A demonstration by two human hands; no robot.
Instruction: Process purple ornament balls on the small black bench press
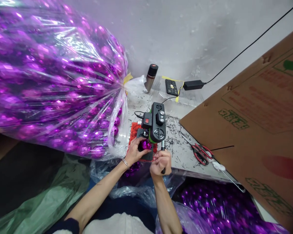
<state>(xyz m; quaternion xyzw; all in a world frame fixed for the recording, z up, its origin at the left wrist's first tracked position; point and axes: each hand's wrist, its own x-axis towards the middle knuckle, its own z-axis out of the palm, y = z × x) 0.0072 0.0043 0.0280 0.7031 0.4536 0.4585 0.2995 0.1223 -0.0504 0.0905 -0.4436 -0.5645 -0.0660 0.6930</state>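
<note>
A small black and green bench drill press stands on the littered white tabletop, with a red mat beneath it. My left hand holds a shiny purple bauble between thumb and fingers, on the press's black base, beside the silver chuck. Whether the ball touches the bit is hidden. My right hand is wrapped round the black-tipped feed lever at the front of the press. A bracelet circles my left wrist.
A huge clear bag full of purple baubles fills the left. Behind the press are a dark bottle, a phone and a power adapter. Red-handled scissors lie near a cardboard box. More purple baubles sit below the table edge.
</note>
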